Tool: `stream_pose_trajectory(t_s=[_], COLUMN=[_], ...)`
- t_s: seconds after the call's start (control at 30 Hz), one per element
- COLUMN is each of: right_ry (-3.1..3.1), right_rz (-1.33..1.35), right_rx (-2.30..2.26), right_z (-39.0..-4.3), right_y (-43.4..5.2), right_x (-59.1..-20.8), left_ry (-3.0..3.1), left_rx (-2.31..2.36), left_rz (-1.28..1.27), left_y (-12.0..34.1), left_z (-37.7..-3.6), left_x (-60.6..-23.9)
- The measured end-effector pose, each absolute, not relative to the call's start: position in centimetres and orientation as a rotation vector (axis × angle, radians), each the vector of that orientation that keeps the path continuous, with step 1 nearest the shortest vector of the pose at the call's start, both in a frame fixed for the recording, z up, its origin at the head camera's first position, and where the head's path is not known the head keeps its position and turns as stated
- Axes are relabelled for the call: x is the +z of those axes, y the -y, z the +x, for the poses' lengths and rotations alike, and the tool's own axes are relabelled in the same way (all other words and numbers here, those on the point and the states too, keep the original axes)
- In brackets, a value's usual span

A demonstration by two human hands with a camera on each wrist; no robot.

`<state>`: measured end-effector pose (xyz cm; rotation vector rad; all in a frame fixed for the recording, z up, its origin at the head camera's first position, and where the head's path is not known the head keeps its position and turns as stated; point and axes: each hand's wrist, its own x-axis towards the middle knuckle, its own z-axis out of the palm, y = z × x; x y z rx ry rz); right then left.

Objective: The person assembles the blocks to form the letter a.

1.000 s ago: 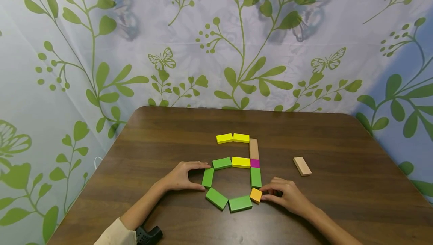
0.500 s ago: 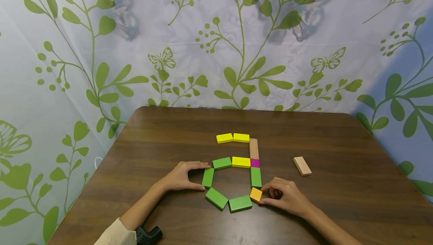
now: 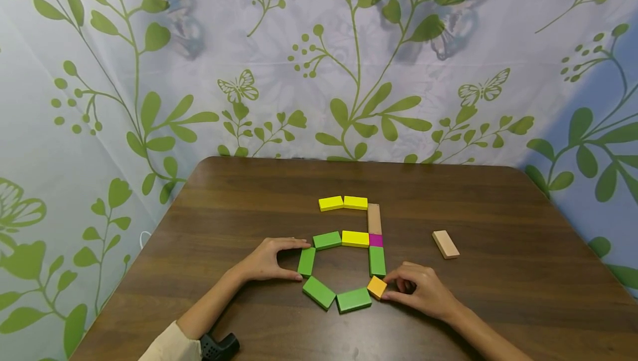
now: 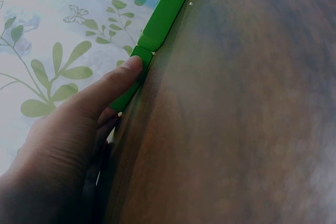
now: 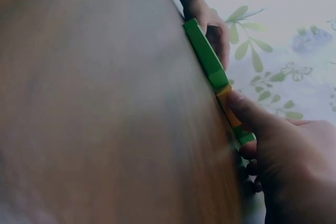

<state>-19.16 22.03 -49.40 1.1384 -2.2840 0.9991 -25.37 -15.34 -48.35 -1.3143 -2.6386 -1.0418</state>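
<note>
While the right hand (image 3: 421, 293) pinches the small orange block (image 3: 376, 287) between thumb and fingertips, its grip is closed on that piece; the right wrist view confirms the thumb on the block's edge (image 5: 231, 109). Orange block sits at the lower right corner of the ring, touching the upright green block (image 3: 376, 261) above it and the flat green block (image 3: 353, 299) to its left.

Left hand (image 3: 266, 259): thumb and index spread, bracing the outer side of the left green block (image 3: 306, 262). Fingers nearly straight, so pressing rather than clamping; the left wrist view shows one fingertip on the block's edge (image 4: 131, 85).

Change over the last second: very little. Orange block has rotated slightly and nudged toward the corner gap; right fingers have curled in tighter. Everything else is unmoved. Judgement: fine alignment stage, closing the ring's last corner, layout almost done.

Materials: flat rectangular wooden blocks, painted matte green, yellow (image 3: 355, 238) and magenta (image 3: 376, 240), plus two unpainted ones, one in the column (image 3: 374, 218) and one loose to the right (image 3: 445, 244). Crisp edges, smooth faces. Worktop (image 3: 249, 195) is dark wood-grain laminate with rounded corners. Backdrop is a leaf-print curtain (image 3: 124, 73).
</note>
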Motion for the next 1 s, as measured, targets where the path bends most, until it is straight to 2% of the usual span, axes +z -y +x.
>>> stream_pose_trajectory(t_s=[1.0], right_ry=[2.291], right_rz=[1.115], right_rx=[0.983], right_z=[-19.15], right_y=[-21.83], right_x=[-49.7], left_ry=[2.641], left_rx=[-0.995], left_rz=[-1.309], left_y=[15.37], left_z=[-25.54], left_x=[-48.51])
